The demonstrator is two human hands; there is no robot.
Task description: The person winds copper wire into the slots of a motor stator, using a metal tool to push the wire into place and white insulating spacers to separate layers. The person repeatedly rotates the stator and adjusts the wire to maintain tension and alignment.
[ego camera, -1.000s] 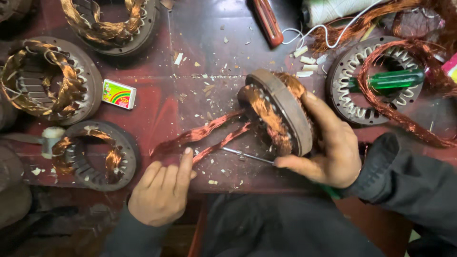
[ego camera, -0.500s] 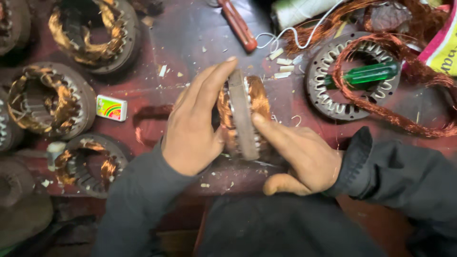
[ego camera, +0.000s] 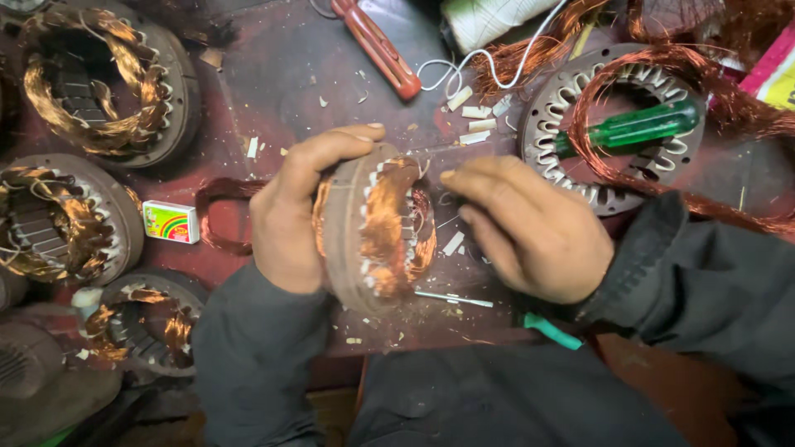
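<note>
My left hand (ego camera: 294,211) grips a round motor stator (ego camera: 377,228) by its metal rim, holding it on edge above the dark red bench (ego camera: 281,91). Copper windings fill its slots and bulge from its face. My right hand (ego camera: 530,232) rests just right of the stator, fingers curled toward its open bore, and a thin metal needle tool (ego camera: 454,298) shows below it. Whether those fingers pinch the tool is hidden. A copper wire loop (ego camera: 217,217) lies on the bench behind my left hand.
Three wound stators stand at the left (ego camera: 108,79) (ego camera: 58,219) (ego camera: 145,323). An empty stator (ego camera: 571,124) with a green screwdriver (ego camera: 638,124) and loose copper wire sits at the upper right. A red-handled tool (ego camera: 377,45), white thread spool (ego camera: 489,16) and small colourful box (ego camera: 170,222) lie around.
My left hand moved from the bench onto the stator and took hold of its rim. The stator turned so its wound face shows. My right hand slid off it to the right.
</note>
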